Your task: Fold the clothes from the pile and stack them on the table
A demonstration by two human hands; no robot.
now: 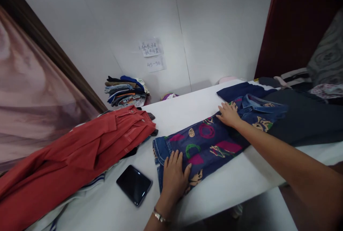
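Note:
A dark blue denim jacket (206,148) with pink, green and tan patterns lies folded into a long strip across the white table. Its collar (257,104) is at the right end, and a plain denim band (162,150) edges the left end. Flat on the cloth near that band rests my left hand (175,173), fingers stretched out. My right hand (229,114) presses on the jacket close to the collar, its fingers spread. Neither hand grips the fabric.
Red garments (88,148) lie piled on the left, beside a black phone (134,185) on the table (214,206). Dark clothes (308,116) cover the right side. Behind the table's far edge stands a stack of folded clothes (127,91) by the wall.

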